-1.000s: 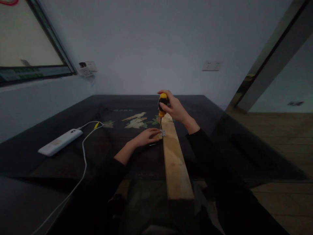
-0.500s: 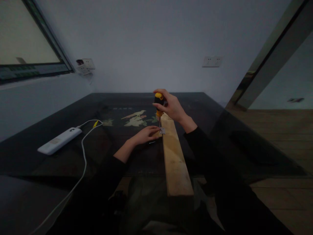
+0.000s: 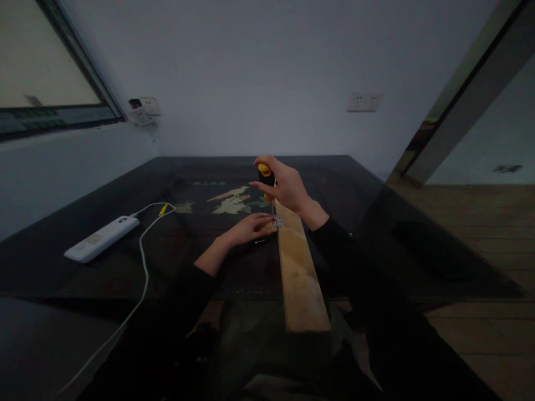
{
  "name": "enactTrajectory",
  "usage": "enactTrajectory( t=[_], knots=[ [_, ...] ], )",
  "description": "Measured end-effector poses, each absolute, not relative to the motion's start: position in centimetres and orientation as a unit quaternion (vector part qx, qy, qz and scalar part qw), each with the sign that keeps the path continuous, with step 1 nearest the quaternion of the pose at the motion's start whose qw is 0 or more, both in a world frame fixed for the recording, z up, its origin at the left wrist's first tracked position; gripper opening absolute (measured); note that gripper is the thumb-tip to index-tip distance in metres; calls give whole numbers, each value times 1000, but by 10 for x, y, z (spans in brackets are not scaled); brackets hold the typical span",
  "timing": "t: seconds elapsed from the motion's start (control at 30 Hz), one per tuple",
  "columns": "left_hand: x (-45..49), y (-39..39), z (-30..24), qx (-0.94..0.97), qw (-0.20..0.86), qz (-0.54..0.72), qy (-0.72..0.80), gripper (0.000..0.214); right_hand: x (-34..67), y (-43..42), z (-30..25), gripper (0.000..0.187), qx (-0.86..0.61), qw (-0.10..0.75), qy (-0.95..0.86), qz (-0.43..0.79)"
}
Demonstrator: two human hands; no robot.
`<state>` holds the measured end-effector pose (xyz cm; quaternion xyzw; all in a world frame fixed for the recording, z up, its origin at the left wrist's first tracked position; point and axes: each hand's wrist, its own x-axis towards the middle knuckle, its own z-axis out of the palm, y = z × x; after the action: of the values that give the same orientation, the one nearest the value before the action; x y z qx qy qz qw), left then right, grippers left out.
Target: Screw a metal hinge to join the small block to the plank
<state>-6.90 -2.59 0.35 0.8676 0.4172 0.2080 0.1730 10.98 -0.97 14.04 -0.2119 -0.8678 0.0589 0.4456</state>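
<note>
A long wooden board [image 3: 300, 267] runs away from me, its near end jutting past the table's front edge. On its left edge sits a small metal hinge [image 3: 277, 221]. My left hand [image 3: 248, 228] lies beside the board, fingers closed at the hinge and holding it there; a bit of light wood shows under the fingertips. My right hand [image 3: 288, 186] grips a yellow-and-black screwdriver [image 3: 266, 175] by its handle, above the hinge. The screwdriver leans a little, with its shaft pointing down at the hinge; its tip is too small to make out.
The dark table [image 3: 125, 284] carries a white power strip [image 3: 102, 238] on the left, whose white cable [image 3: 144, 256] loops toward me. A small thin shiny item [image 3: 259, 241] lies near my left hand. Wall sockets [image 3: 363, 102] are behind the table.
My right hand has shifted slightly left, and the screwdriver's handle now tilts further left. My left hand, the hinge and the board have stayed nearly in place.
</note>
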Motion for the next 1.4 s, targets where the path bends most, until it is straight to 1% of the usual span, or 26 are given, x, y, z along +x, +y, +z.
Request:
enactTrajectory(
  t=[0.17,0.37,0.47,0.6,0.67,0.87,1.0,1.1,1.3,1.4],
  knots=[
    [-70,-25,3,868,175,213,413,48,103,-10,141,36,-228,449,-862,58],
    [-69,-25,5,869,180,210,410,47,104,-7,147,32,-208,439,-868,105],
    [-69,-23,4,871,181,212,405,48,111,-1,151,39,-185,425,-877,126],
    [-70,-21,1,875,183,210,396,47,122,0,159,52,-152,377,-902,142],
    [-71,-20,0,874,182,214,396,47,124,-3,161,53,-152,370,-906,140],
    [-72,-20,-3,872,178,225,398,49,111,-10,152,36,-234,413,-876,84],
    [-73,-20,-5,870,176,226,401,49,106,-9,149,31,-254,432,-862,75],
    [-74,-19,-5,869,178,229,400,49,110,-6,151,31,-218,429,-872,96],
    [-74,-18,-6,875,173,227,390,49,121,-6,160,41,-158,378,-902,137],
    [-74,-19,-4,872,174,226,398,49,118,-8,158,36,-178,399,-894,106]
  ],
)
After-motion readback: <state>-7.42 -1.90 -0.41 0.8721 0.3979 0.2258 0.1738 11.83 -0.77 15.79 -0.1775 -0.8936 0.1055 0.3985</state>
